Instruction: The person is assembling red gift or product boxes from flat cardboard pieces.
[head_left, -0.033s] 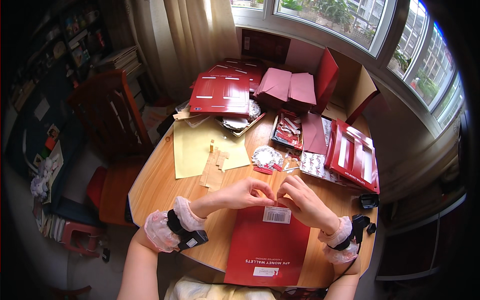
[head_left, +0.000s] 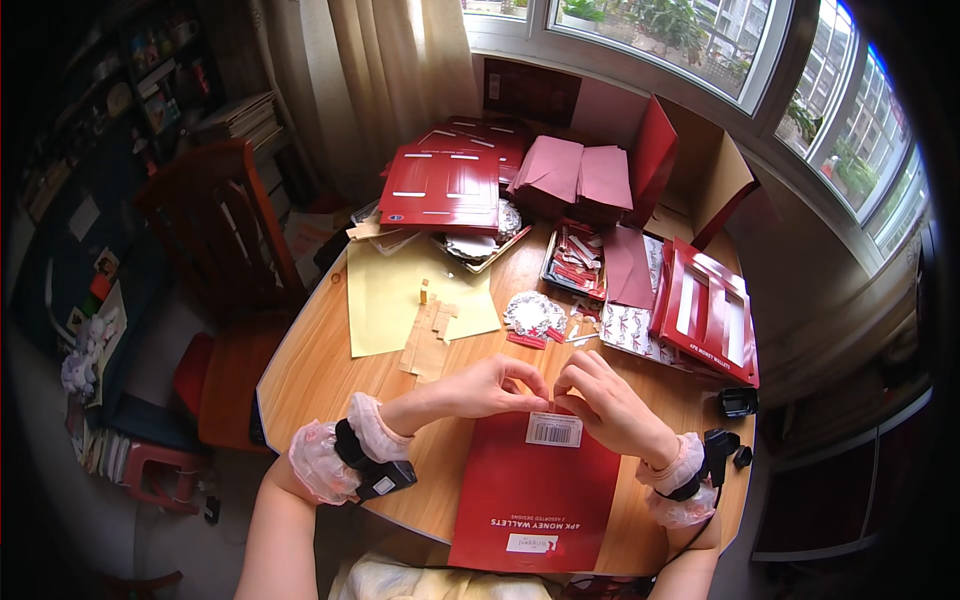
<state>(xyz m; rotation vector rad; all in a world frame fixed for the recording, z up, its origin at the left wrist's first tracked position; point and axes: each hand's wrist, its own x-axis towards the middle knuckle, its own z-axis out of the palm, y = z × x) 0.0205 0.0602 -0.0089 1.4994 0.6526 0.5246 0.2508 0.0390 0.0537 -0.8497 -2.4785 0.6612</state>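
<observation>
Evidently both hands met at the top edge of the red packet (head_left: 535,485), lying flat at six o'clock on the tabletop (head_left: 320,375): left hand (head_left: 490,388) and right hand (head_left: 605,400) pinched something small, likely steadying it above the white label (head_left: 553,429).

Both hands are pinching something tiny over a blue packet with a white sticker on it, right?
Not blue: the head view shows the left hand and right hand meeting over a red packet bearing the white sticker.

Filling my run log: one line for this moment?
left hand pinching small item | right hand pinching it too | over red packet
</observation>
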